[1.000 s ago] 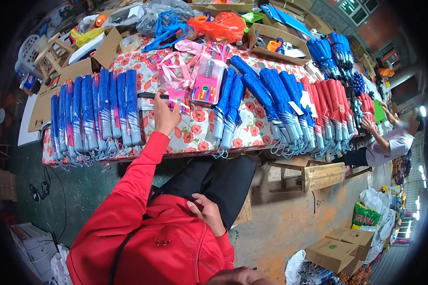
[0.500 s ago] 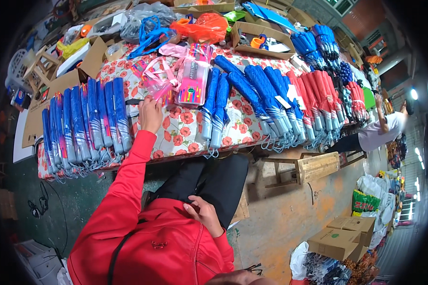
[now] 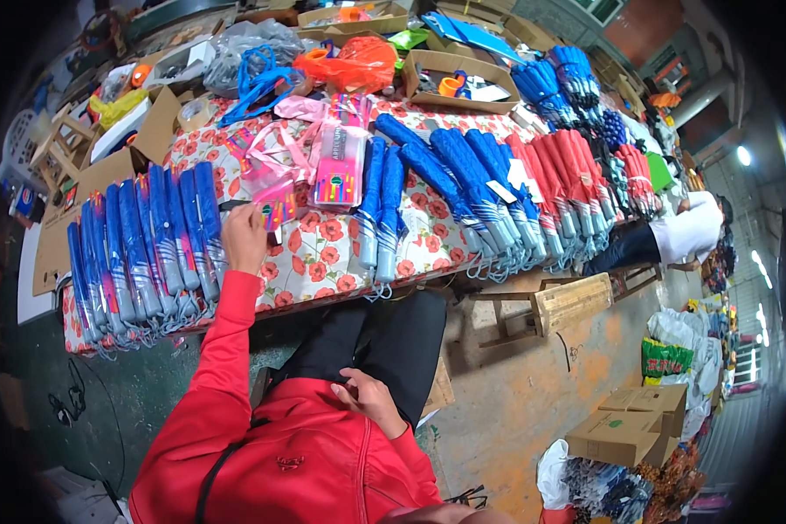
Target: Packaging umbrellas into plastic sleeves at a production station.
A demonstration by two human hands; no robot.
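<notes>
My left hand (image 3: 244,237) is over the table with fingers closed in a pinch on a small colourful tag (image 3: 278,212), pink with yellow and orange marks. Just beyond it lie a heap of pink ribbon (image 3: 279,162) and a clear pack of pink tags (image 3: 339,166). Beside that hand, on its left, runs a row of folded blue umbrellas (image 3: 140,240) with grey handles and loops. Two more blue umbrellas (image 3: 381,210) lie to the right of the pack. My right hand (image 3: 371,400) rests near my lap, empty, its fingers loosely bent and apart.
Blue umbrellas (image 3: 472,179) and red umbrellas (image 3: 563,179) lie along the right of the flowered tablecloth (image 3: 323,258). Behind are a cardboard box (image 3: 459,83) and plastic bags (image 3: 358,63). A wooden bench (image 3: 572,304) stands beside the table; another person (image 3: 686,229) is at the far right.
My left hand has drawn back from the pink heap toward the blue umbrella row, with a colourful tag now visible in its fingers. My right hand stays near my lap. The other person has bent over.
</notes>
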